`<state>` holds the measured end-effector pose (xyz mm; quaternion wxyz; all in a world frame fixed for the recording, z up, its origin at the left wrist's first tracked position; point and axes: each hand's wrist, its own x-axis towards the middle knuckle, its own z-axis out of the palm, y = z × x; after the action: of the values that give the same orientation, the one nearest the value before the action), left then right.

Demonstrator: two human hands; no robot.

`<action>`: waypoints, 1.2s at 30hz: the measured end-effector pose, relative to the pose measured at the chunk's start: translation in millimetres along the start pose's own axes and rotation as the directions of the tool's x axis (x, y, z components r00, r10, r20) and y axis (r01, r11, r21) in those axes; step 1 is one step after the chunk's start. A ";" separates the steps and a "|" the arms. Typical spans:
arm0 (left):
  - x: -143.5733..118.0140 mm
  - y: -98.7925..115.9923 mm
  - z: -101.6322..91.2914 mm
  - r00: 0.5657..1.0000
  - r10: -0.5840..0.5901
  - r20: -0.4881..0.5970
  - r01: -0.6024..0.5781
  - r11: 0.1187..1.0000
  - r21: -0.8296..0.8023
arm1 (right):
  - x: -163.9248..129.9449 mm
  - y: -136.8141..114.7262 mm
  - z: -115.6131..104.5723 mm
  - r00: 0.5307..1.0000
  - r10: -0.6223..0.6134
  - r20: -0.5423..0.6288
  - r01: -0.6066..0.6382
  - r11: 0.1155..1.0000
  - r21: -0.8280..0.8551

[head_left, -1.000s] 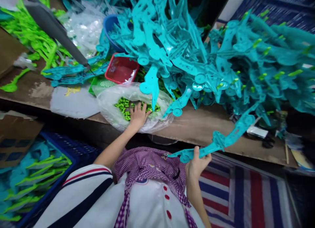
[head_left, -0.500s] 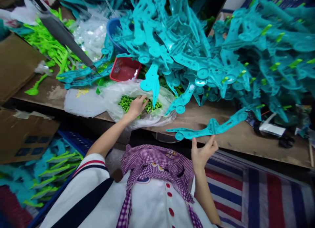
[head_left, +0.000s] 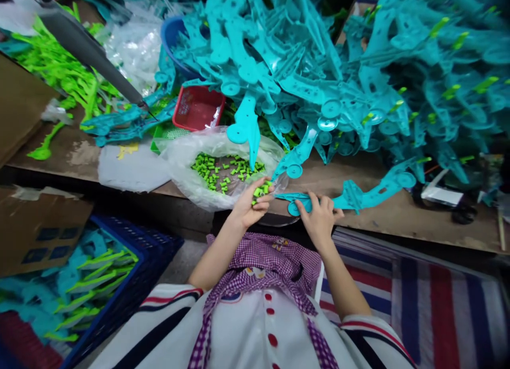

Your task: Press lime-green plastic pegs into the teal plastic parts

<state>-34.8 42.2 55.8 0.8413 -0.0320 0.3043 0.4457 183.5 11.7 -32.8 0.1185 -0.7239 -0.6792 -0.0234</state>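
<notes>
Cupping green clips (head_left: 261, 190) in closed L grip (head_left: 249, 204), teal arm (head_left: 358, 194) under open R grip (head_left: 319, 220).

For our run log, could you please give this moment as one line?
left hand: holds green pegs | right hand: on teal part | bench edge

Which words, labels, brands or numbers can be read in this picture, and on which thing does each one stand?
No text can be read.
The cardboard box bears dark blue printed squares, with no legible words.
The checked cloth shows small printed pictures, too small to read.
The teal plastic part under the right hand and the green pieces in the left hand carry no readable marks.
</notes>
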 end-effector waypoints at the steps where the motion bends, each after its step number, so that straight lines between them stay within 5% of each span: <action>1: 9.4 0.0 9.5 0.999 -0.024 0.027 0.024 0.999 -0.028 | -3.9 -3.8 -1.8 1.000 -0.008 0.010 0.008 1.000 -0.004; 5: 31.9 3.4 28.7 0.999 -0.017 0.044 0.018 1.000 -0.025 | -17.1 -23.4 -2.2 0.999 -0.022 0.029 0.021 0.999 0.043; 12: 17.3 -14.0 -5.0 0.982 -0.184 -0.047 0.188 0.976 0.108 | -5.4 -1.1 5.6 0.987 0.156 0.049 -0.159 0.985 0.068; 15: 15.7 -32.2 -12.2 0.967 -0.248 -0.050 0.253 0.957 0.142 | 8.5 12.1 -2.8 0.989 0.110 0.094 -0.122 0.984 0.128; 18: 22.8 -49.1 -14.0 0.982 -0.179 -0.056 0.186 0.966 0.179 | 16.6 10.8 -21.4 0.998 0.010 0.058 -0.028 0.946 0.322; 21: 31.7 -60.0 -16.1 0.999 -0.036 -0.014 0.038 0.963 0.268 | 19.5 -3.2 -36.7 0.984 -0.132 0.121 0.017 0.741 0.671; 26: 37.1 -52.7 -15.6 0.992 0.067 0.106 -0.106 0.899 0.425 | 30.1 -24.1 -35.5 0.923 -0.196 0.332 -0.260 0.320 0.911; 29: 43.3 -36.8 -5.6 0.991 0.021 0.132 -0.080 0.884 0.460 | 43.0 -17.7 -31.6 0.926 -0.107 0.362 -0.337 0.194 0.921; 32: 64.3 -26.6 12.2 0.988 0.110 0.105 -0.147 0.872 0.467 | 60.7 -2.0 -27.2 0.933 0.031 0.358 -0.359 0.088 0.929; 36: 100.6 -26.1 28.0 0.945 0.311 0.098 -0.296 0.695 0.656 | 80.7 11.4 -13.4 0.953 0.116 0.280 -0.296 0.155 0.942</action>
<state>40.8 109.1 18.5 0.7091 0.3140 0.4520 0.4407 202.7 87.4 -5.7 0.5049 -0.5667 -0.4386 0.4811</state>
